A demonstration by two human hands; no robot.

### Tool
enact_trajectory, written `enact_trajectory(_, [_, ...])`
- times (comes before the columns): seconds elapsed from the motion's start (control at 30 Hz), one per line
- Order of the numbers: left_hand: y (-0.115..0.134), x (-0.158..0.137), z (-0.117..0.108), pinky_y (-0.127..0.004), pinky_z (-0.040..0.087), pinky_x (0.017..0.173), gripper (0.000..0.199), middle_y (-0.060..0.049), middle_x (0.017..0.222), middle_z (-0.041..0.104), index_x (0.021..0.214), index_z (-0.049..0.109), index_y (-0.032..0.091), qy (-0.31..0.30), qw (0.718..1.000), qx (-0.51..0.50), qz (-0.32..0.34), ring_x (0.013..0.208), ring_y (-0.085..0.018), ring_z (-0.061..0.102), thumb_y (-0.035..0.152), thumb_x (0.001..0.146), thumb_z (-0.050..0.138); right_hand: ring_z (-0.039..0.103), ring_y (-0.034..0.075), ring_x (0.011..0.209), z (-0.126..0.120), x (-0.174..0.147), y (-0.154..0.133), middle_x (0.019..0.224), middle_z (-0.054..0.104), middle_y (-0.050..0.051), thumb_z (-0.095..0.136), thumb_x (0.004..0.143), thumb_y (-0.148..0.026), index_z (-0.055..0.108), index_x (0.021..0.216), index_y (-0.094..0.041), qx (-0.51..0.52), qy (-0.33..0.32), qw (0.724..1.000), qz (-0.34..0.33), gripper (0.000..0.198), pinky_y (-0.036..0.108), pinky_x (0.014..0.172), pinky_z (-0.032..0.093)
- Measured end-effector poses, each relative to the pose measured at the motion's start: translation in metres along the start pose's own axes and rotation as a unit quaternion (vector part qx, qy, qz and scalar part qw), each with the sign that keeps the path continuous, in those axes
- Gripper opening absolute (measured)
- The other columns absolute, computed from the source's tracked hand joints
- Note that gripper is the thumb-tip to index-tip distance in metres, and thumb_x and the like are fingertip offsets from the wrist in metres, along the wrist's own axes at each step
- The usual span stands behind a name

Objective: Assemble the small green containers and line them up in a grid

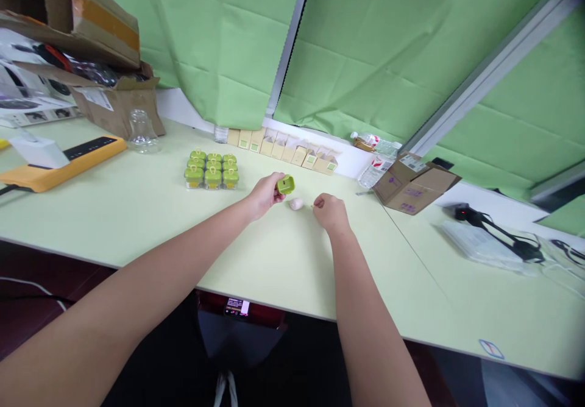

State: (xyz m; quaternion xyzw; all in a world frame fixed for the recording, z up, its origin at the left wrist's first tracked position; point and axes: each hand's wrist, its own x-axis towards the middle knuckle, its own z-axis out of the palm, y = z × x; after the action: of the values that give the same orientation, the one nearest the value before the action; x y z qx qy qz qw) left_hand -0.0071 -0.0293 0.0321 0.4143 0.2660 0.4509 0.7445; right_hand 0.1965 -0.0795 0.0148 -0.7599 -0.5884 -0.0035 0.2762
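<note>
The left hand (264, 195) pinches a small green lid (286, 184) in its fingertips above the pale green table (137, 212); the right hand (329, 211), fingers curled together, rests just right of a small pinkish object (297, 203); green-lidded jars (211, 170) stand further left.

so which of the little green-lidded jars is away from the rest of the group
The green-lidded jar held in the left hand, lifted above the table. The other jars stand packed together in a block further left, untouched.
</note>
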Motion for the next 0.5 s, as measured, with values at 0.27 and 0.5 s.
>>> enact_trajectory(0.27, [-0.007, 0.006, -0.006, -0.022, 0.039, 0.050, 0.020, -0.003, 0.068, 0.060, 0.083, 0.056, 0.016, 0.007, 0.999, 0.047, 0.014, 0.051, -0.010, 0.051, 0.036, 0.080, 0.059, 0.061, 0.019, 0.066, 0.002, -0.005, -0.003, 0.070, 0.069, 0.005, 0.062, 0.071, -0.020, 0.070, 0.066, -0.021, -0.031, -0.058, 0.997, -0.031, 0.009, 0.028, 0.065, 0.045])
enact_trajectory(0.5, [0.000, -0.005, -0.004, -0.022, 0.029, 0.043, 0.023, 0.000, 0.059, 0.051, 0.075, 0.055, 0.016, -0.064, 0.984, 0.148, -0.070, 0.044, -0.008, 0.042, 0.037, 0.081, 0.058, 0.063, 0.019, 0.077, -0.012, 0.002, -0.007, 0.092, 0.071, 0.008, 0.059, 0.082, -0.030, 0.070, 0.092, -0.019, 0.062, 0.081, 0.993, -0.067, 0.019, 0.033, 0.076, 0.048])
